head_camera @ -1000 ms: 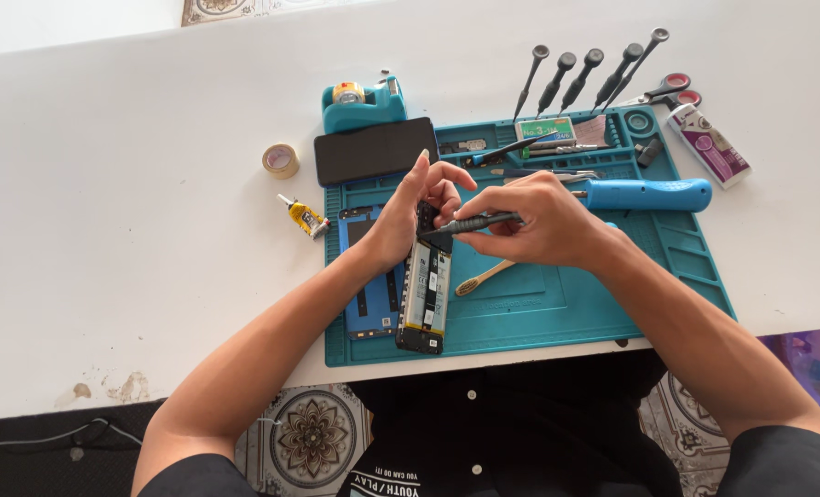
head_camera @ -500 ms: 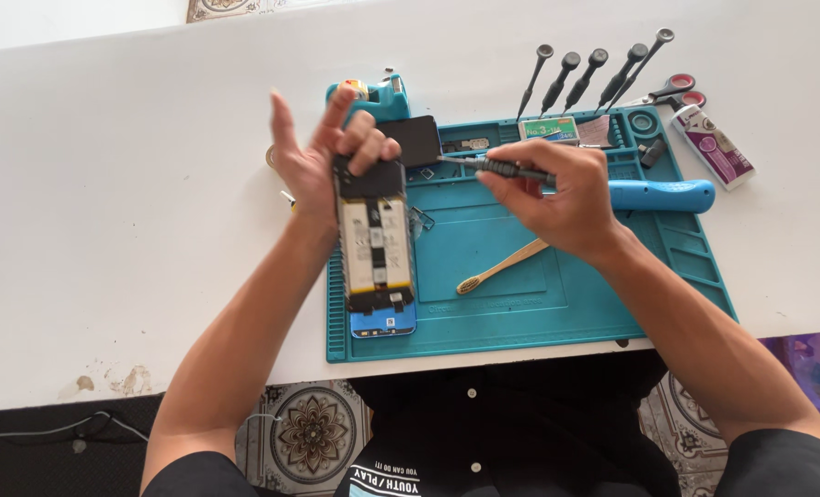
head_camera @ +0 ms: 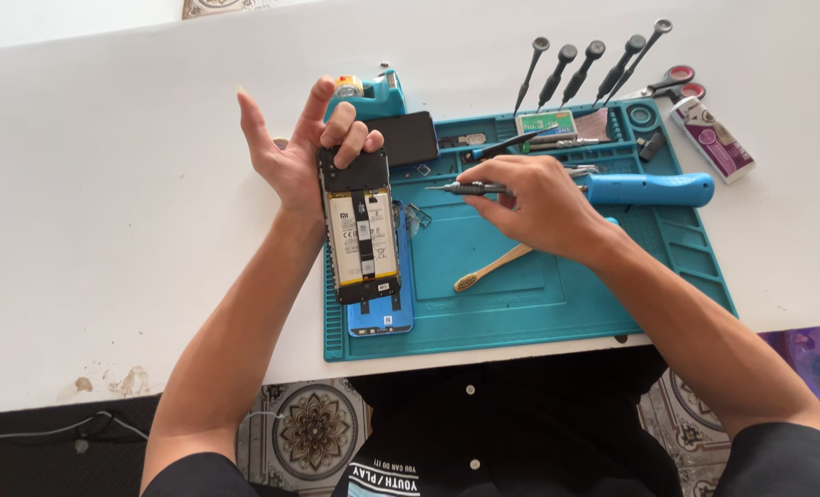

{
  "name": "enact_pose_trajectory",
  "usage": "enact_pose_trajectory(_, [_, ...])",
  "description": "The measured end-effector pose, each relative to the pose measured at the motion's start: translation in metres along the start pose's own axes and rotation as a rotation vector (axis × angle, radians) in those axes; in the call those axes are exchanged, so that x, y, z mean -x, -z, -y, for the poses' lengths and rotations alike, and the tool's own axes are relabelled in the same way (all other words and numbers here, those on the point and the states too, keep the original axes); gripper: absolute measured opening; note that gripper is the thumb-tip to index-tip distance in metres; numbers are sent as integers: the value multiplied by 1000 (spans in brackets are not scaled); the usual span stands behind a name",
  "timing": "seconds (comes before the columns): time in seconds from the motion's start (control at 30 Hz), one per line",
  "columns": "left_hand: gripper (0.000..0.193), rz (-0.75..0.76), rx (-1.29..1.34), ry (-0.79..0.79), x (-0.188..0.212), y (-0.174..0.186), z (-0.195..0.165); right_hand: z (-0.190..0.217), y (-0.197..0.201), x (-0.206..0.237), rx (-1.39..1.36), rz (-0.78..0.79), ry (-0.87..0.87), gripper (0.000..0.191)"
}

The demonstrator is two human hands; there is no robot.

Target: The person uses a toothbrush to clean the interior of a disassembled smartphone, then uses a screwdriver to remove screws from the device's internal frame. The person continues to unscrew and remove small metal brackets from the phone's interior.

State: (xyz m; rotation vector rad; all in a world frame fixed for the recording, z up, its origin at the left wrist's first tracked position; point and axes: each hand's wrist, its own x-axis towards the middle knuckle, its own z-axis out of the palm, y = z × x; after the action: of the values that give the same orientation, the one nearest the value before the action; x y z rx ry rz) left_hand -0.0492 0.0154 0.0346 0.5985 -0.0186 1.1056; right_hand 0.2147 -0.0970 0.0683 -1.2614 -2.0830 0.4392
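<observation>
The right hand [head_camera: 534, 198] covers the screwdriver's [head_camera: 461, 189] rear half and the toothbrush's [head_camera: 493, 267] handle end. The opened phone [head_camera: 362, 235] hides most of the blue back cover [head_camera: 382, 313].

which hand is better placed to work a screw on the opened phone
Right. The right hand already pinches the small screwdriver, tip pointing toward the opened phone. The left hand is busy propping that phone up over the teal mat, fingers on its top edge.
</observation>
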Motion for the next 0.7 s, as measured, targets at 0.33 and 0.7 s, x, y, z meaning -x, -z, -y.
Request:
enact_pose_trajectory(0.33, [87,12,-87,33,-3,5,-1,-5,-2,0,104,50,-39,29])
enact_pose_trajectory(0.7, [83,-9,-244,18,-3,1,2,-9,-1,0,150,51,-33,26])
